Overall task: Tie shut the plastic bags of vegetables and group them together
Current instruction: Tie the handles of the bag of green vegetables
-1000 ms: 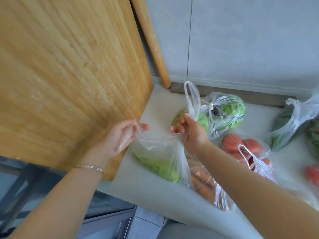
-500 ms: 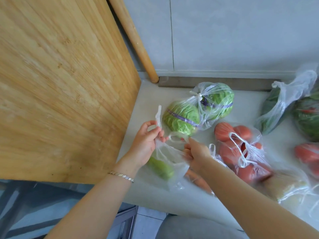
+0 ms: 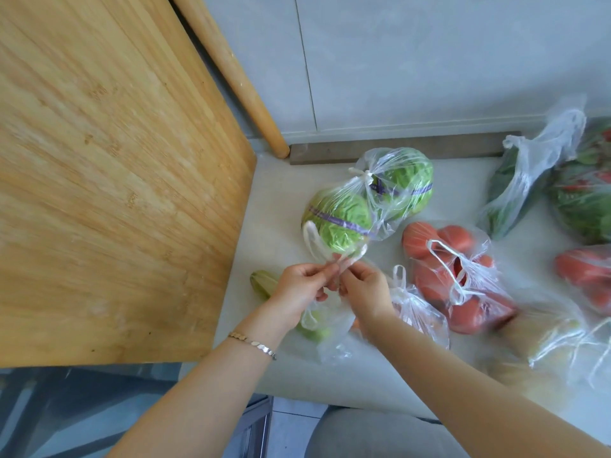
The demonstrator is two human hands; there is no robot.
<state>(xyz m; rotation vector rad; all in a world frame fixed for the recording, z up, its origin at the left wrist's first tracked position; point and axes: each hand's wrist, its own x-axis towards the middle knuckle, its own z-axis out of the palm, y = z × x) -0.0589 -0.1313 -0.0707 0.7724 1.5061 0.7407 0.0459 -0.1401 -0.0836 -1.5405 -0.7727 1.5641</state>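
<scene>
My left hand (image 3: pixel 299 285) and my right hand (image 3: pixel 365 294) meet over a clear plastic bag (image 3: pixel 325 328) holding a pale green vegetable. Each hand pinches one of the bag's white handles (image 3: pixel 330 256), which cross between the fingertips. The bag hangs under my hands, just above the counter (image 3: pixel 291 186). Behind it lies a knotted bag of two lettuces (image 3: pixel 373 203). To the right sits a bag of tomatoes (image 3: pixel 453 269) with loose handles. A bag with orange contents (image 3: pixel 418 312) lies beside my right wrist.
A big wooden board (image 3: pixel 109 166) leans at the left, with a rolling pin (image 3: pixel 231 74) against the wall. A green vegetable end (image 3: pixel 263 282) pokes out by the board. More bags lie at the right: dark greens (image 3: pixel 525 180), red and green peppers (image 3: pixel 585 193), pale items (image 3: pixel 558 338).
My hands have come together and risen a little, bringing the two handles to cross between the fingers. The view has shifted, showing more bags at the right.
</scene>
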